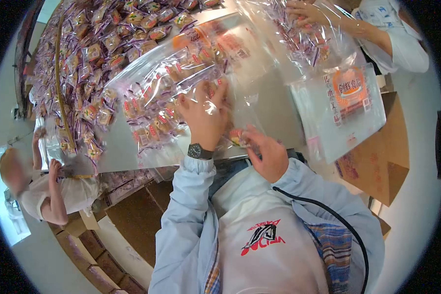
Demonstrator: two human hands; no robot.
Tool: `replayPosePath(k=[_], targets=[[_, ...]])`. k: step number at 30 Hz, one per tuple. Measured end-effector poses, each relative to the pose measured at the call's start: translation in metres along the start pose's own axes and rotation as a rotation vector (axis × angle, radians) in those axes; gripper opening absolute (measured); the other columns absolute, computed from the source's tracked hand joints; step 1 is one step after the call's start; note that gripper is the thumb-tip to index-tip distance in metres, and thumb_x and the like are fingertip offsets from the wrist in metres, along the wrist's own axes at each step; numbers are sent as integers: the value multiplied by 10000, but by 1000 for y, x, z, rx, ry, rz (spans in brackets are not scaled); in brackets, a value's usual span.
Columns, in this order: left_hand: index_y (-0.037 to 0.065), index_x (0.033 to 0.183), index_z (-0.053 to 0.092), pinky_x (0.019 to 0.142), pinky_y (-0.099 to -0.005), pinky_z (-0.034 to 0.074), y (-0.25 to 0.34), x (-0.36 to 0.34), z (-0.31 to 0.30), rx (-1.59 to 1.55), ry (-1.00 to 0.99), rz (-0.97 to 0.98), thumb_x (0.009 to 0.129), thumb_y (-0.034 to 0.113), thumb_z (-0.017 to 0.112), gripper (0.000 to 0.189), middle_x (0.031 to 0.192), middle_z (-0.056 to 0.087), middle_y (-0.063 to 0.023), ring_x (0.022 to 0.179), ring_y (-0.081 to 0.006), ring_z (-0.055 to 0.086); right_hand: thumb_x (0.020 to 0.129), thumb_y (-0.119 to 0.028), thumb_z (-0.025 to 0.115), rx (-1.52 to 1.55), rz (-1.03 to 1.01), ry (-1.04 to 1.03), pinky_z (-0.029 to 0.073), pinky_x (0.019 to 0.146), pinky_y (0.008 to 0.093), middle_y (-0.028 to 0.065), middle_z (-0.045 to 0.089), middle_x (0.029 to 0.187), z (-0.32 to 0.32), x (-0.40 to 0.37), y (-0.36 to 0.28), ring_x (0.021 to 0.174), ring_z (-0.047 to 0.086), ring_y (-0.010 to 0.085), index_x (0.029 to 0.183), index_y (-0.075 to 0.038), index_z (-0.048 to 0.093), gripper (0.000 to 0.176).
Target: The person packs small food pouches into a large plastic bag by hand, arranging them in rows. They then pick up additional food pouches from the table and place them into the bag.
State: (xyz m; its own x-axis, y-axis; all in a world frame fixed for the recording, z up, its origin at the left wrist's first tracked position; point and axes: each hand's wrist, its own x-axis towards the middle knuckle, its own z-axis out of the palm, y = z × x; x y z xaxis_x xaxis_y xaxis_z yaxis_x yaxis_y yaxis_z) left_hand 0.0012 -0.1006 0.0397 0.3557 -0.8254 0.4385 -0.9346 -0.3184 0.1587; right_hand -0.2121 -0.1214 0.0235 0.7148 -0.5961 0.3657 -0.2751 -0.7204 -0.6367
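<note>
My left hand, a dark watch on its wrist, lies over a large clear printed bag. Its fingers are spread among wrapped snack cakes with red labels, lined up in rows in the bag. Whether the fingertips grip one of them is hard to see through the shiny film. Close to the table's front edge, my right hand pinches a small wrapped snack cake between thumb and fingers, just right of the left wrist.
A big heap of wrapped snacks covers the left of the metal table. Flat printed bags lie at right beside a cardboard box. A co-worker's hand reaches over another bag; another person is at left.
</note>
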Motion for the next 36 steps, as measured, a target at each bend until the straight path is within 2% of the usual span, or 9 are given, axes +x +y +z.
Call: replayPosePath(k=[4, 7, 10, 16, 22, 28, 31, 34, 36], targets=[[314, 1311, 692, 1080, -620, 328, 7, 4, 5, 27, 47, -29, 776, 209, 741, 547, 1310, 604, -111, 1168, -358, 569, 802, -54, 738, -184, -74, 20, 576, 822, 410, 164, 591, 1418, 12, 16, -7, 1052, 680, 312, 1336, -19, 606, 551], [318, 1292, 702, 1079, -609, 334, 12, 6, 2, 19, 14, -76, 773, 228, 753, 529, 1287, 626, -102, 1163, -342, 575, 818, -94, 730, -322, 29, -146, 574, 864, 416, 149, 534, 1480, 22, 27, -35, 1080, 662, 321, 1335, -7, 587, 544], [329, 1295, 699, 1080, -589, 339, 8, 4, 7, 57, 44, -61, 757, 241, 773, 551, 1303, 627, -103, 1160, -321, 581, 817, -126, 719, -408, 151, -207, 595, 809, 416, 136, 536, 1432, 49, 35, -38, 1069, 664, 317, 1350, -16, 557, 569], [344, 1298, 698, 1087, -571, 338, -9, 7, 2, 81, -10, -44, 746, 230, 787, 570, 1314, 619, -92, 1174, -313, 577, 826, -127, 658, -476, -61, -212, 596, 606, 367, 131, 583, 1219, 51, 58, -19, 1016, 671, 257, 1339, -64, 573, 523], [337, 1311, 691, 1084, -586, 335, -15, 4, -4, -70, 48, 31, 731, 206, 795, 604, 1305, 615, -94, 1213, -318, 553, 815, -146, 686, -466, -2, -298, 595, 605, 363, 89, 645, 1204, 17, 42, -15, 787, 711, 241, 1280, -195, 658, 469], [299, 1330, 676, 1073, -614, 351, -18, 6, -5, -28, -48, 52, 774, 176, 766, 577, 1368, 566, -127, 1254, -335, 546, 760, -193, 793, -369, -184, 22, 551, 566, 363, 94, 672, 1129, 6, 45, 3, 738, 692, 243, 1155, -198, 754, 397], [245, 1317, 679, 1075, -614, 354, -15, -1, -8, -56, -44, 95, 802, 154, 748, 527, 1364, 583, -117, 1263, -334, 544, 829, -176, 738, -435, -159, -2, 547, 637, 323, 89, 640, 1044, -12, 43, 5, 842, 667, 225, 1080, -196, 768, 253], [199, 1319, 668, 1110, -615, 301, -22, 3, 7, 55, -112, 152, 811, 299, 723, 521, 1495, 558, -48, 1409, -309, 472, 815, -185, 745, -468, -241, 377, 528, 756, 311, 78, 644, 1106, -9, 66, 6, 954, 640, 222, 1071, -213, 793, 262], [169, 1317, 662, 1108, -625, 298, -28, 4, 8, 15, -80, 227, 825, 329, 715, 520, 1488, 569, -31, 1428, -299, 462, 818, -168, 736, -410, -271, 329, 523, 812, 327, 71, 639, 1130, -10, 79, 5, 982, 636, 225, 1165, -205, 767, 350]])
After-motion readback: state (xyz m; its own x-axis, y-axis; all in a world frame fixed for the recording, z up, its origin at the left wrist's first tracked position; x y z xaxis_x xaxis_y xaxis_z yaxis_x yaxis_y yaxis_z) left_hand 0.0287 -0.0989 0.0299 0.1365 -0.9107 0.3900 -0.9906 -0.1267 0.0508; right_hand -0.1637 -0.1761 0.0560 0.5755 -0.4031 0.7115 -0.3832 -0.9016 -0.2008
